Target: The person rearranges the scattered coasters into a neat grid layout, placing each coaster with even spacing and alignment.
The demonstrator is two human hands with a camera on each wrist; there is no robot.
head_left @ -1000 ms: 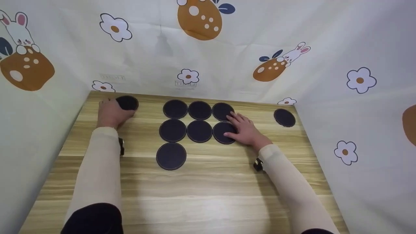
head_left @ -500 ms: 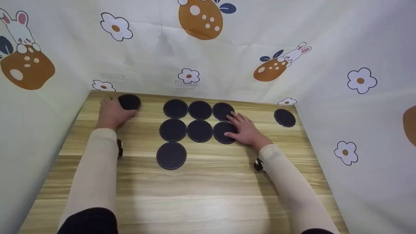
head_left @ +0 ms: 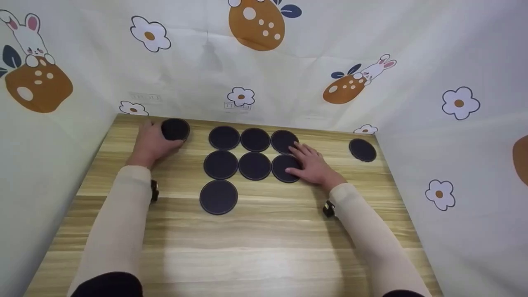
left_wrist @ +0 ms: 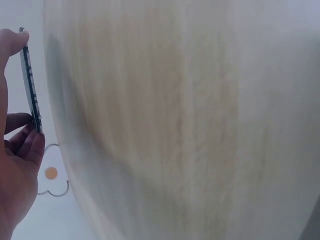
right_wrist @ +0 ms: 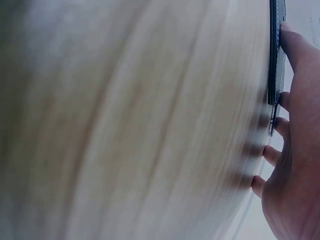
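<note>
My left hand (head_left: pixel 150 142) pinches a round black coaster (head_left: pixel 176 130) by its edges at the back left of the table. In the left wrist view that coaster (left_wrist: pixel 31 82) shows edge-on between thumb and fingers, held off the wood. My right hand (head_left: pixel 317 167) lies spread at the right end of the laid-out coasters. Its thumb rests on the right coaster of the second row (head_left: pixel 282 163), and its fingertips reach the right coaster of the back row (head_left: pixel 282 138). The right wrist view shows the thumb on a dark coaster edge (right_wrist: pixel 274 55).
Black coasters lie in two rows of three, with a single coaster (head_left: pixel 218 197) in front of the left column. Another coaster (head_left: pixel 362 149) lies apart at the back right. Patterned fabric walls (head_left: pixel 185 74) border the wooden table (head_left: pixel 264 243) at the back and both sides.
My left hand has moved to the right with its coaster, nearer to the rows. The right hand and the laid-out coasters have stayed in place.
</note>
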